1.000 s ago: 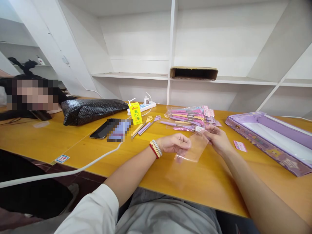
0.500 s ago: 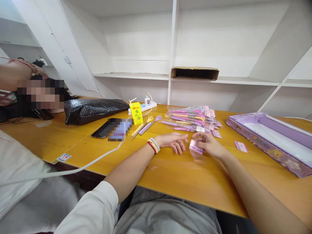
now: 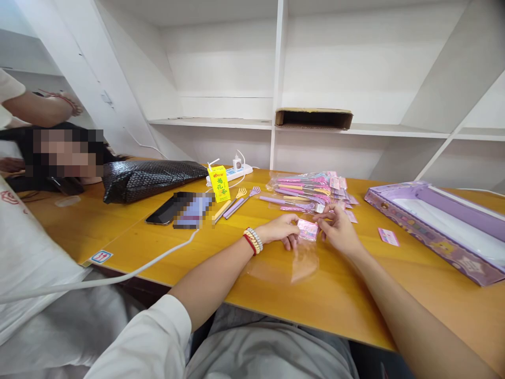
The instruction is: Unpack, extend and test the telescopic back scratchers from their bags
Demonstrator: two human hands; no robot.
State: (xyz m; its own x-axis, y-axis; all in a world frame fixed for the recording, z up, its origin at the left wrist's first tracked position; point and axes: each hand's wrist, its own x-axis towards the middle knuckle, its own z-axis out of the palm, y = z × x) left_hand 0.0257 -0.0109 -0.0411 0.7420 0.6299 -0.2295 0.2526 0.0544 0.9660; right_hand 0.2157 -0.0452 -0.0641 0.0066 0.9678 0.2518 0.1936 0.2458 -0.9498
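Note:
A small pink printed card (image 3: 307, 230) lies in a clear plastic bag (image 3: 304, 266), whose loose film spreads over the table toward me. My left hand (image 3: 281, 230) pinches the card's left edge through the film, fingers curled under. At the upper right corner of the card, my right hand (image 3: 340, 230) is closed with thumb and forefinger together on the bag's edge. Just beyond both hands is a pile of bagged forks (image 3: 303, 190) with coloured handles and pink cards. To the right, another pink card (image 3: 389, 237) rests flat on the table.
A purple open box (image 3: 434, 231) stands at the right. On the left are a yellow fork (image 3: 229, 205), a purple fork (image 3: 242, 201), a yellow drink carton (image 3: 219, 184), phones (image 3: 165, 208), a white cable (image 3: 158, 262) and a black bubble-wrap bag (image 3: 153, 180). Another person (image 3: 35, 273) sits at far left.
My left hand has moved right and closed on the card's left edge. The card has shifted slightly left and turned to face me, and my right fingers have slid to its upper right corner.

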